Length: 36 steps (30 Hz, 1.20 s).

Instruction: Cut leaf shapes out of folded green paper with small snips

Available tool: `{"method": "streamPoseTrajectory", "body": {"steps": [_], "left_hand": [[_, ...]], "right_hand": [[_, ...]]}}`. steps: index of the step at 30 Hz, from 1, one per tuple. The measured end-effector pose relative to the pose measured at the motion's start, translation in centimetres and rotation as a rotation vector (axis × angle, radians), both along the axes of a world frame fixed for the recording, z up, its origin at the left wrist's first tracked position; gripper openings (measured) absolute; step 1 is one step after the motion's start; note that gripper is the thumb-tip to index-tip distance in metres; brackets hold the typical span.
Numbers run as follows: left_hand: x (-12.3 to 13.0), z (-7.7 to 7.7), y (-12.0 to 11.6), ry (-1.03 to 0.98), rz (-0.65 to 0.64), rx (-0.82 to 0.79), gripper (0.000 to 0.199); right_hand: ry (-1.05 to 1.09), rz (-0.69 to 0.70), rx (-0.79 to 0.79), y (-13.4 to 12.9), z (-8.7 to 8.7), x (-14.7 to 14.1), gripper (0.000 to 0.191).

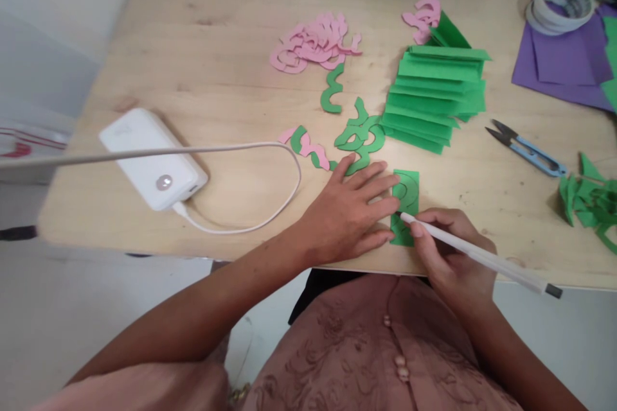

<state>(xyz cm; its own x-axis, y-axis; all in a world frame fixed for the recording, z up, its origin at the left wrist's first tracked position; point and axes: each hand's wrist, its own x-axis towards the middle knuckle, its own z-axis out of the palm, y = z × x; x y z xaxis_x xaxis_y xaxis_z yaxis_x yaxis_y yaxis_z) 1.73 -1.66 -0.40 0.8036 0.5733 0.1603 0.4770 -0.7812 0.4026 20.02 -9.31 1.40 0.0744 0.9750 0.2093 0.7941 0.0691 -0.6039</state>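
My right hand (456, 257) grips a white pen (482, 258), its dark tip against a small green paper rectangle (406, 189) at the table's front edge. Curved dark lines are drawn on that paper. My left hand (354, 209) lies flat with fingers spread, its fingertips on the paper's left side, hiding part of it. Just beyond the left fingers lie several wavy green paper cutouts (361, 135). A strip of joined pink and green wavy pieces (306, 146) sits to their left.
Pink cutouts (313, 43) lie in a pile farther back. Folded green paper strips (434, 93) stand right of centre. Blue thread snips (533, 151), green scraps (590, 202), purple sheets (554, 64) and tape rolls (562, 6) are at right. A white power bank (152, 157) with a cable (241, 146) lies left.
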Motion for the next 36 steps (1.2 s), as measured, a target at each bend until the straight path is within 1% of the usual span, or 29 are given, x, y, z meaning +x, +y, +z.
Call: {"method": "streamPoseTrajectory", "body": {"steps": [5, 10, 17, 27, 36], "left_hand": [[0.02, 0.02, 0.00, 0.006, 0.000, -0.001, 0.034], [-0.04, 0.00, -0.04, 0.009, -0.001, 0.004, 0.034], [-0.05, 0.01, -0.03, 0.022, 0.000, 0.001, 0.033], [-0.04, 0.01, -0.03, 0.021, 0.003, 0.005, 0.033], [-0.05, 0.02, 0.00, 0.013, -0.001, 0.008, 0.032]], "right_hand": [[-0.025, 0.016, 0.012, -0.07, 0.07, 0.02, 0.007], [-0.028, -0.011, -0.007, -0.14, 0.25, 0.07, 0.008], [-0.005, -0.035, -0.004, -0.26, 0.04, -0.02, 0.007], [-0.017, -0.048, 0.047, -0.25, -0.04, -0.07, 0.004], [-0.022, -0.058, 0.060, -0.37, -0.13, 0.09, 0.004]]}}
